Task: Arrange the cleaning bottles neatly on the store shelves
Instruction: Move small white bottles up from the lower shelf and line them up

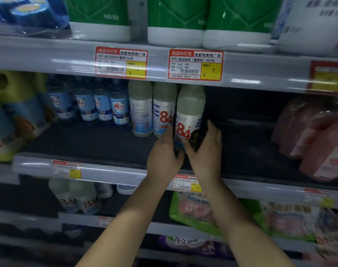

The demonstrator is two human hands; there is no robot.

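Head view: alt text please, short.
Both hands, left and right, grip a white "84" bottle on the middle shelf, beside two similar bottles. Blue-labelled bottles stand further left, pink jugs to the right.

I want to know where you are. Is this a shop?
Yes, it looks like a shop aisle: price tags on the shelf edges, rows of bottles, and both hands holding one bottle.

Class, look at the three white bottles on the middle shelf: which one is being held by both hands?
The rightmost white bottle, with the red "84" label. The left hand and right hand grip its base; the other two stand untouched to its left.
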